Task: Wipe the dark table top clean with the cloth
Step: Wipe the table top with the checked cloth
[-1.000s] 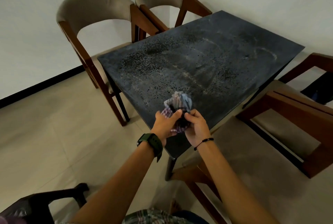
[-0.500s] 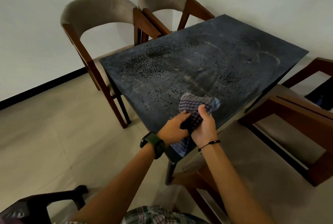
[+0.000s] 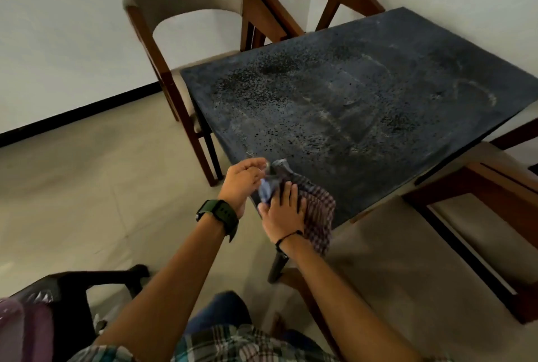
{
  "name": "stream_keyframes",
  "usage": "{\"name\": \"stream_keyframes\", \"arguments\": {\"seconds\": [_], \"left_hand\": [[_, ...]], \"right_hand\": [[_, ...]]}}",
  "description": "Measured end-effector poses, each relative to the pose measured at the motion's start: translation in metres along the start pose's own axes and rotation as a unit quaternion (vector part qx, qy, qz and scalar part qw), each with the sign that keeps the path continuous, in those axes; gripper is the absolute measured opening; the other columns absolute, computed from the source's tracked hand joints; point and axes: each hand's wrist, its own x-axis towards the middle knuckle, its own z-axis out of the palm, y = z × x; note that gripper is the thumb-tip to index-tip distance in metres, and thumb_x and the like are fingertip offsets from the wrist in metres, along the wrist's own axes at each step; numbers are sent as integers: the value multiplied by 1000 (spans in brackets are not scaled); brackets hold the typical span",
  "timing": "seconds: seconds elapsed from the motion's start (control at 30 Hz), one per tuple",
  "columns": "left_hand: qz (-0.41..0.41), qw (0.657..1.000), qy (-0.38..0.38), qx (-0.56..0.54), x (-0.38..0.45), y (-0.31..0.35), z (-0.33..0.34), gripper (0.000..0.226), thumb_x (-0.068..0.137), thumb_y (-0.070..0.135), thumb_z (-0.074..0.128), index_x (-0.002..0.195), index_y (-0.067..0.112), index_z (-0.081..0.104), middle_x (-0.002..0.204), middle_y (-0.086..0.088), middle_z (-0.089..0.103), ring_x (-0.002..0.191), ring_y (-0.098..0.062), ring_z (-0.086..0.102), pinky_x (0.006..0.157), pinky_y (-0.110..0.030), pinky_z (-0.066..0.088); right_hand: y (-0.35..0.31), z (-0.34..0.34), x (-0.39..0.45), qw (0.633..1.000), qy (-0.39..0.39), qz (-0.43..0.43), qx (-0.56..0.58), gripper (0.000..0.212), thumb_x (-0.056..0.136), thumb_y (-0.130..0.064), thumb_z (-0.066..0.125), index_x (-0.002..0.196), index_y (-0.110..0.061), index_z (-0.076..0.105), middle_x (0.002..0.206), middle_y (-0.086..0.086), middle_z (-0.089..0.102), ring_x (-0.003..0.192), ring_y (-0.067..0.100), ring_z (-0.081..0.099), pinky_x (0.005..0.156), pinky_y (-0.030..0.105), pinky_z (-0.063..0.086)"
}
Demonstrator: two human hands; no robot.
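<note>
Cloth (image 3: 316, 210) now spread flatter, right hand (image 3: 283, 214) pressing (near corner), left hand (image 3: 243, 182) beside

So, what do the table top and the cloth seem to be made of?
Table top: probably stone or a stone-like slab, dark and matt, with speckled grain and pale smears. Cloth: soft woven fabric in a checked pattern; it creases and hangs limp over the table edge.

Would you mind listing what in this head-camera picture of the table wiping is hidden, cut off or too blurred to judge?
- Left hand: its fingertips are motion-blurred at the cloth, so a pinch cannot be confirmed.
- Cloth: the right hand lies flat across it, hiding its middle.
- Dark table top: the far right corner is cut off by the frame edge.
- Near table corner: covered by the cloth and hands.
</note>
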Motion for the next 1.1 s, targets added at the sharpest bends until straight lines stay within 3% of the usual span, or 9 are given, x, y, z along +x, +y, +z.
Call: {"name": "stream_keyframes", "arguments": {"seconds": [0.13,0.27,0.4,0.53,0.63,0.73,0.87,0.97,1.1], "left_hand": [[-9,999,-28,24,11,-6,-4,33,92,-7,35,116,2,57,117,-12,59,111,-21,56,94,-29,47],[-7,996,-52,67,31,-5,-10,33,92,-7,37,118,1,56,122,-13,58,116,-22,55,100,-30,43],[-6,993,-73,88,63,6,-24,34,92,-7,35,117,1,57,117,-10,58,112,-19,55,96,-29,43],[13,990,-78,121,106,29,-43,34,91,-7,37,113,5,60,120,-11,59,120,-23,52,98,-30,43],[24,984,-108,143,130,49,-53,33,92,-5,36,115,3,59,127,-15,56,121,-22,51,98,-32,44],[48,976,-134,167,149,60,-59,34,91,-5,37,118,2,57,127,-12,56,116,-17,52,92,-22,46],[53,968,-163,182,167,66,-62,34,91,-5,37,115,5,60,120,-5,57,104,-9,51,69,0,46],[42,967,-174,180,174,70,-58,33,93,-2,39,118,7,59,126,-5,56,112,-9,48,92,-18,40],[34,964,-193,182,172,72,-45,34,94,0,38,119,8,58,125,-5,56,123,-15,47,97,-24,37]], "right_hand": [[21,-5,-2,991,-36,-72,-111,61,98,-51,17,151,-20,11,159,10,2,145,28,-3,114,50,3],[69,2,-4,947,33,-240,-213,56,96,-46,18,140,-19,38,148,1,39,146,19,-2,111,52,5],[74,10,9,927,16,-290,-236,48,98,-47,19,143,-34,32,152,-7,30,145,22,9,107,57,10],[19,6,62,963,16,-196,-185,47,97,-49,15,143,-43,25,153,-7,28,142,21,14,106,65,21],[-21,-9,131,984,12,-114,-139,50,96,-47,14,146,-45,11,158,-11,-3,145,20,-13,110,64,-2],[-45,-23,179,992,-4,-56,-117,45,101,-43,19,145,-41,22,158,-12,-8,144,18,-17,111,61,-8],[-21,3,118,985,50,-52,-158,49,99,-48,6,146,-42,18,157,-8,13,145,23,10,108,67,12],[14,29,16,981,60,-46,-180,52,98,-51,4,148,-39,13,158,-8,5,144,24,12,105,61,14],[28,30,-22,977,68,-70,-191,49,100,-48,9,148,-41,11,158,-9,2,146,22,1,105,58,12]]}}
